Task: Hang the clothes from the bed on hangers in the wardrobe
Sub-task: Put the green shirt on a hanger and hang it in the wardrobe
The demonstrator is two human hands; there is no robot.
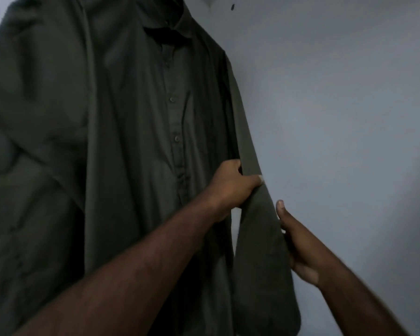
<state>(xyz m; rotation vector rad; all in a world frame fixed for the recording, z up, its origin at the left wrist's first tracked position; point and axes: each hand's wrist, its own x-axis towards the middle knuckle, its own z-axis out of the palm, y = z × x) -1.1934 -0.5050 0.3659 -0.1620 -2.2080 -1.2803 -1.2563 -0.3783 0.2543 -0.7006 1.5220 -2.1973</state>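
Observation:
A dark olive button-up shirt (136,132) hangs in front of me, its collar at the top and its buttoned front facing me. The hanger is hidden under the collar. My left hand (230,185) is closed around the shirt's right-side sleeve (260,251), thumb across the cloth. My right hand (298,243) lies against the sleeve's outer edge lower down, thumb raised, fingers behind the fabric. Another dark garment (29,141) hangs bunched at the left, touching the shirt.
A plain pale grey wall (344,105) fills the right side behind the sleeve. A small dark mark (232,7) sits high on it. The rail and the wardrobe frame are out of view.

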